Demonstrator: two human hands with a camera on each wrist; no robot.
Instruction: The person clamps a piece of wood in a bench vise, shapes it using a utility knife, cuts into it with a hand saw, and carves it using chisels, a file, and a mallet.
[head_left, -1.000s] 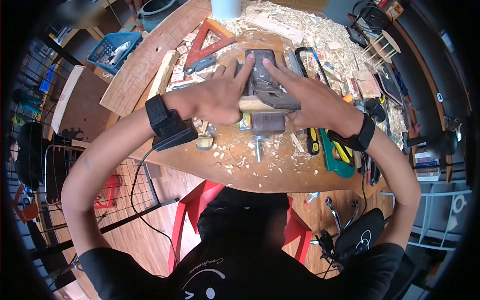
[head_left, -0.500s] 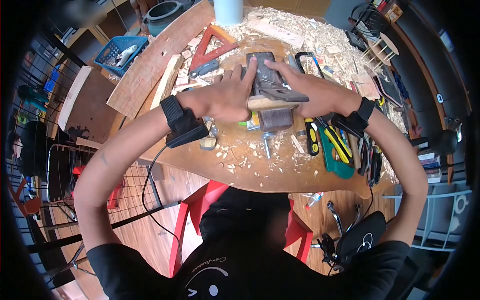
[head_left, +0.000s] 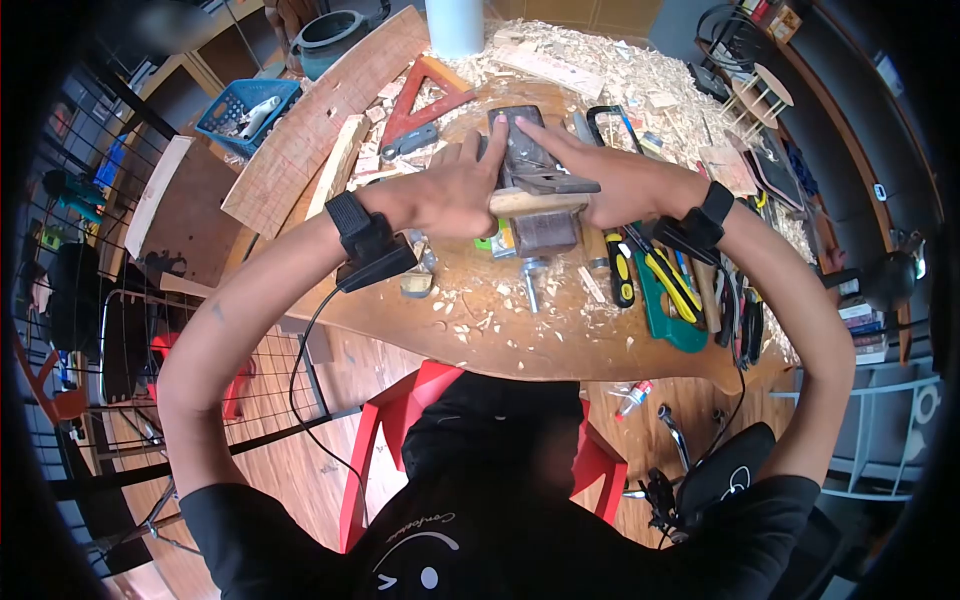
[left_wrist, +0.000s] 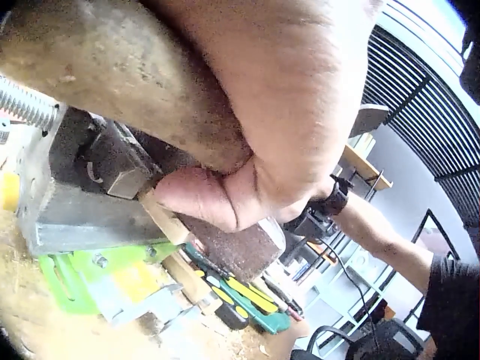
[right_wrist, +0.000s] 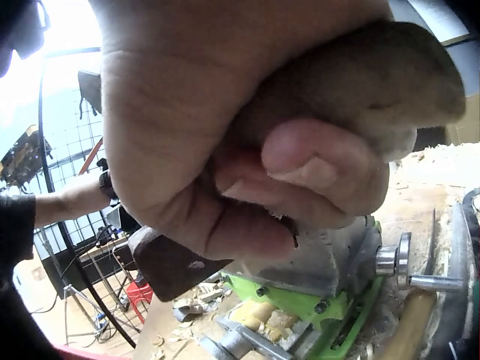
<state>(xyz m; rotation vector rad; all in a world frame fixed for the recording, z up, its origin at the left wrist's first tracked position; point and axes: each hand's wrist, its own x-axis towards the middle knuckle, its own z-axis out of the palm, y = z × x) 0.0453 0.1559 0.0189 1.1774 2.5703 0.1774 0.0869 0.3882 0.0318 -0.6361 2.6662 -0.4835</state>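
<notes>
1. The counter [head_left: 480,350] runs across the middle of the head frame, with shavings [head_left: 640,75] heaped toward the upper right.
2. The dark plane [head_left: 527,130] lies at upper centre of that frame, its long body pointing up it. I judge the step to be a planing stroke; I would run it straight along the body, sole level from start to finish.
3. Below the plane in the right wrist frame sits the vise [right_wrist: 304,262] on its green base [right_wrist: 289,300]. I would check it for tightness, since slack could let the work skid.
4. The left grip [head_left: 450,195] holds the handle [head_left: 535,204] with thumb curled round it, forefinger laid along the plane's top.
5. The right grip [head_left: 615,180] wraps its fingers round the handle's other end, forefinger also forward. I would push equally with both, so the plane does not twist.
6. What I take to be the blade [head_left: 560,184] slants just above the handle in the head frame; I would steer fingertips clear.
7. A pale wood strip [left_wrist: 166,217] shows beneath the left thumb; I cannot tell whether it is clamped.
</notes>
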